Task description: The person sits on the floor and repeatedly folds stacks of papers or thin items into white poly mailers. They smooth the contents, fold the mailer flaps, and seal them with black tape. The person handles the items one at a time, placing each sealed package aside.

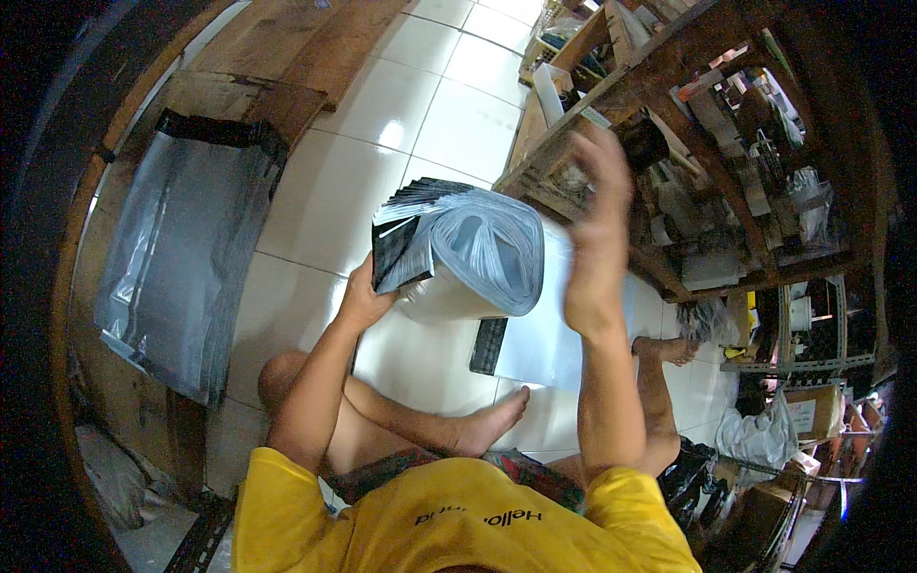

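Left hand (363,298) grips rolled stack of grey poly mailers (458,250) at its dark edge, held above white tile floor (330,191). Right hand (600,229) open, flat against stack's far side. Wooden shelf (669,57) close right; mailer pile (181,258) left, open floor between.

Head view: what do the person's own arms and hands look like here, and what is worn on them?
Both forearms are bare from the short sleeves of a yellow T-shirt down. The left hand and right hand are bare too: no gloves, and no watch, ring or wristband shows. The right hand is slightly blurred, so fine detail there cannot be told.
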{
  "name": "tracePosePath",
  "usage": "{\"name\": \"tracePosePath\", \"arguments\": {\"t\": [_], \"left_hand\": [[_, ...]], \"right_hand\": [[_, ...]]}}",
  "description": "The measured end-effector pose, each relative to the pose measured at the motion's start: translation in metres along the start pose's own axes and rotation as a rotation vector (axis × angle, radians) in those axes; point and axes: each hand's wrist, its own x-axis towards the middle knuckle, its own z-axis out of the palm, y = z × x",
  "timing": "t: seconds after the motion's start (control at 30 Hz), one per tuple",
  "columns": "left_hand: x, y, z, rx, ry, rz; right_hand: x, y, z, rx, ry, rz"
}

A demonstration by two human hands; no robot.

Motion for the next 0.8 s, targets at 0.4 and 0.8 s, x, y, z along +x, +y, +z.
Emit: {"name": "tracePosePath", "arguments": {"t": [0.4, 0.8], "left_hand": [[-0.019, -0.010, 0.026, -0.174, -0.032, 0.028], [-0.005, 0.072, 0.001, 0.040, -0.092, -0.299]], "right_hand": [[-0.194, 0.004, 0.155, 0.348, 0.235, 0.551], [-0.150, 0.066, 0.088, 0.296, 0.261, 0.750]]}}
